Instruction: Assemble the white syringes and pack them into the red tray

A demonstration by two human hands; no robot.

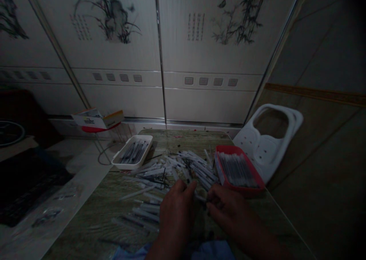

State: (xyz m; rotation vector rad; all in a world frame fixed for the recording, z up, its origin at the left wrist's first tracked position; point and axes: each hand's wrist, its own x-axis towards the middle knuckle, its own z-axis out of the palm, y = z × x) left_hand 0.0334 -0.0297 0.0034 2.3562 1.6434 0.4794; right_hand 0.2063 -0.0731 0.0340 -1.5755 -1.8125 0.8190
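Note:
My left hand [177, 204] is closed on a whitish pen [200, 198] that spans the gap between my hands. At the pen's dark end, the fingers of my right hand [225, 206] are pinched together; whether that end is a cap is too dim to tell. Just beyond my hands lies a loose heap of pens [197, 164] with clear or white barrels and dark parts. More pens [143, 216] lie in a rough row left of my left hand. A red basket [257, 176] full of aligned pens stands beyond my right hand.
A white tray [116, 161] of dark-tipped pens sits at the table's far left. The wood-patterned table [94, 218] ends near a white plastic chair [274, 145] at right. An open carton [88, 121] rests on a red stool [100, 129] at left. Sliding panels [200, 103] stand behind.

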